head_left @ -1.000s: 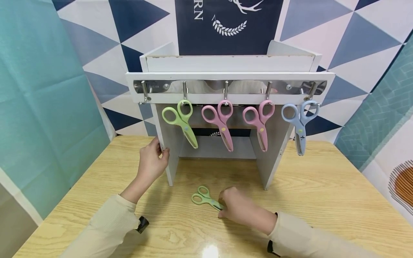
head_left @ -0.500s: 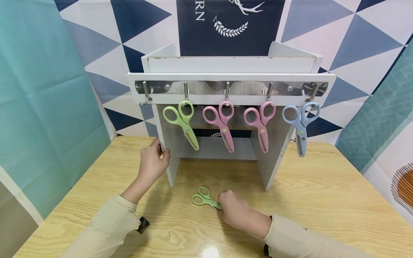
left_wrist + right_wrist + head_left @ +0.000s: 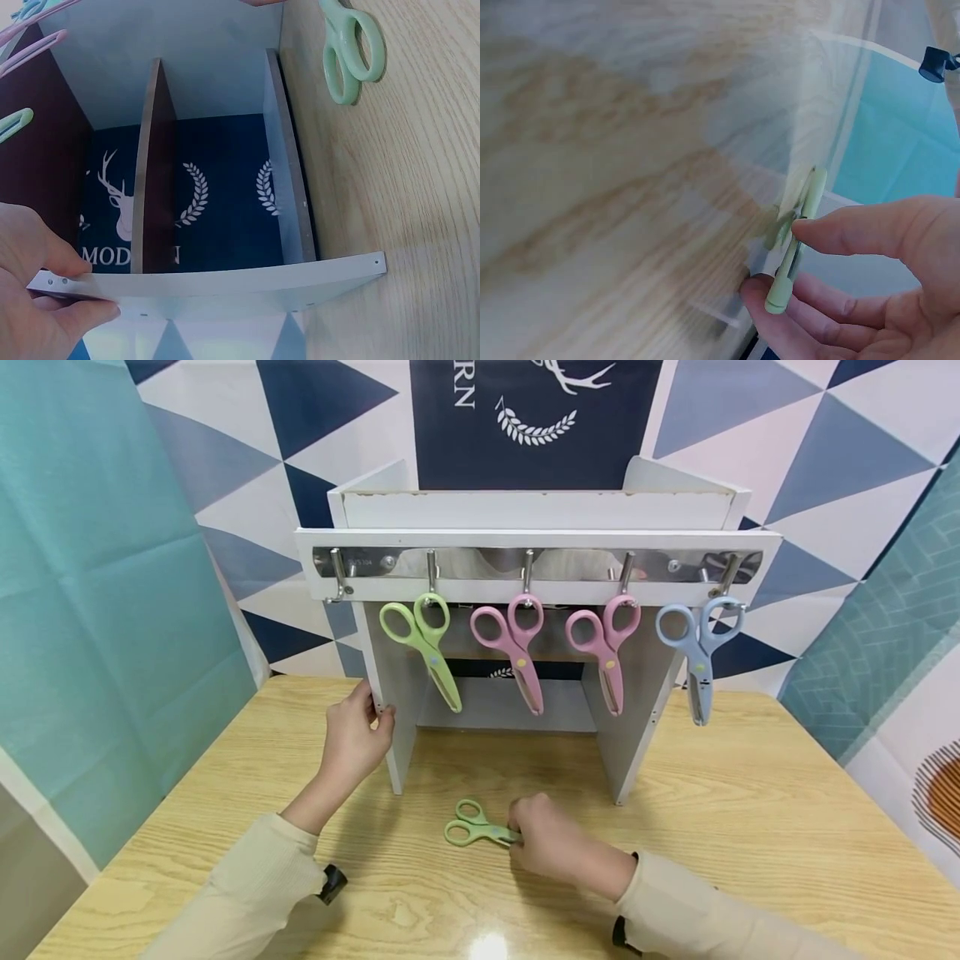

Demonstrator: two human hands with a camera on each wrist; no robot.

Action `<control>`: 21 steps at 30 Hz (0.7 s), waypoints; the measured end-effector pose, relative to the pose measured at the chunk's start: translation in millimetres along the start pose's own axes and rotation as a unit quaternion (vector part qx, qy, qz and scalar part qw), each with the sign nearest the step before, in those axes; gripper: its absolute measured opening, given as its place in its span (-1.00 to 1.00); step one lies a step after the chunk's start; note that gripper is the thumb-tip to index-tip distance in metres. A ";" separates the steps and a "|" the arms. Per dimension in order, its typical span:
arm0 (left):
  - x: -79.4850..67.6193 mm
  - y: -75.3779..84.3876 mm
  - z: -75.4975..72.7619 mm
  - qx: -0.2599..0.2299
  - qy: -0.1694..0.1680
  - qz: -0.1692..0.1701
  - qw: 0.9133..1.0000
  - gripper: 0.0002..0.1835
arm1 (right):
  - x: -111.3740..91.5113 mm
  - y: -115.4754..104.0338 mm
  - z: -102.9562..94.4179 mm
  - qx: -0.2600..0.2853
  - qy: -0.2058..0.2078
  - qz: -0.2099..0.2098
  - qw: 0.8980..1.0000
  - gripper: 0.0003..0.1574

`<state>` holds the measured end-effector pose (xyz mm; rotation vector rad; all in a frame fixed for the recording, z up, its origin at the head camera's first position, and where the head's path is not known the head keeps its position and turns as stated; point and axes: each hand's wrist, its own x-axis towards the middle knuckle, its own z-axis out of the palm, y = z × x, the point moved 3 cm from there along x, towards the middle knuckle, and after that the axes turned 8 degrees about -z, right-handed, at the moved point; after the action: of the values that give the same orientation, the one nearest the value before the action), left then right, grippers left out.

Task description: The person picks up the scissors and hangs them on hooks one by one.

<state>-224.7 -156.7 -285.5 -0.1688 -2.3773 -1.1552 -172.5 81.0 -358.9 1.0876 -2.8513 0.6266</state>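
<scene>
My left hand point(image 3: 355, 735) grips the front edge of the white shelf's left side panel point(image 3: 386, 727), thumb on one face and fingers on the other, as the left wrist view also shows. Low over the wooden table, my right hand point(image 3: 551, 839) pinches a pair of light green scissors point(image 3: 472, 828) by the blade end, loops pointing left. In the right wrist view the thumb presses one side of these scissors point(image 3: 781, 289), with fingers behind. On the rack's hooks hang green scissors point(image 3: 426, 643), two pink scissors point(image 3: 513, 643) point(image 3: 606, 643) and blue scissors point(image 3: 699, 652).
A white shelf unit point(image 3: 536, 510) stands on the wooden table point(image 3: 750, 810), its metal hook strip point(image 3: 480, 562) running across the front. The leftmost hook point(image 3: 337, 575) carries nothing. A patterned cloth point(image 3: 795, 468) hangs behind, with a teal cloth point(image 3: 97, 568) at the left.
The green scissors in my right hand have swung slightly, their blade end rising a little in view and loops dropping. My right hand shifted slightly. The left hand keeps its grip on the panel.
</scene>
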 end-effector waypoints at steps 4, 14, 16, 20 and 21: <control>0.1 0.1 -1.0 0.002 0.003 0.002 1.000 -0.67 | 0.7 1.9 -3.9 0.003 0.005 -0.006 1.000 -0.65; -0.7 -1.3 -1.2 0.006 0.005 0.003 1.000 -0.68 | 5.5 13.2 -8.7 0.056 -0.035 0.005 0.998 -0.85; -1.0 -1.1 -1.1 0.008 0.005 0.002 1.000 -0.69 | 6.9 16.6 -9.3 0.083 -0.054 0.012 0.995 -0.86; -1.0 -0.1 -0.6 0.005 0.006 0.004 1.000 -0.69 | 9.6 24.6 -8.4 0.138 -0.100 0.043 0.984 -0.87; -0.9 0.2 -0.5 0.004 0.006 0.005 1.000 -0.69 | 10.4 26.3 -8.2 0.148 -0.111 0.053 0.981 -0.88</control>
<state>-223.7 -156.9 -285.5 -0.1703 -2.3671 -1.1379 -198.2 95.3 -359.1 1.1077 -3.0959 1.0271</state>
